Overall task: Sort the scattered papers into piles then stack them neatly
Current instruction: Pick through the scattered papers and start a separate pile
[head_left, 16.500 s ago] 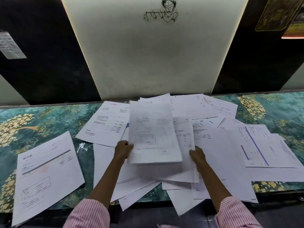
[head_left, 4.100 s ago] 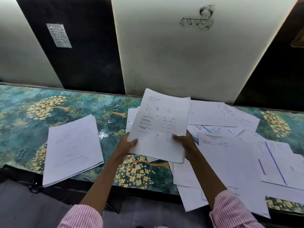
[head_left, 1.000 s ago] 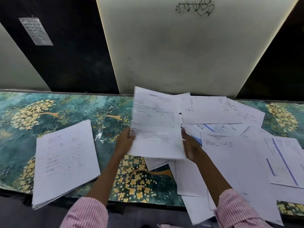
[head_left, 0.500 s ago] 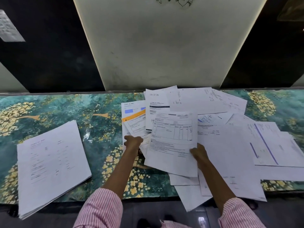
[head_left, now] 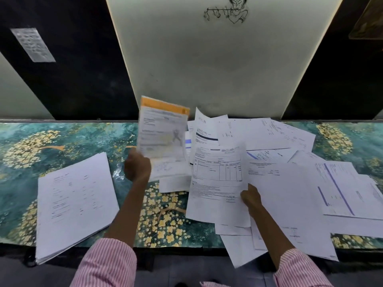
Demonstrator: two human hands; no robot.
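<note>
Orange-banded printed sheet (head_left: 162, 129) gripped, raised, by left hand (head_left: 137, 167); right hand (head_left: 249, 196) pinches white table-printed sheet (head_left: 217, 183). Advice: lay corners flush on white paper stack (head_left: 76, 201) at counter (head_left: 62, 139) front-left edge.

We note one squared pile (head_left: 76, 204) of white printed sheets lying flat at the left of the tabletop (head_left: 62, 139), its long edge tilted slightly, well apart from the rest. An orange-headed sheet (head_left: 163, 129) stands raised off the surface, nearly upright and blurred, gripped at its lower left corner by the left hand (head_left: 137, 167). A gridded sheet (head_left: 217, 183) – white, with a ruled table near its top – is pinched at its lower right edge by the right hand (head_left: 250, 196). The scattered papers (head_left: 290, 193) overlap at mixed angles on the right; several overhang the near edge.
</note>
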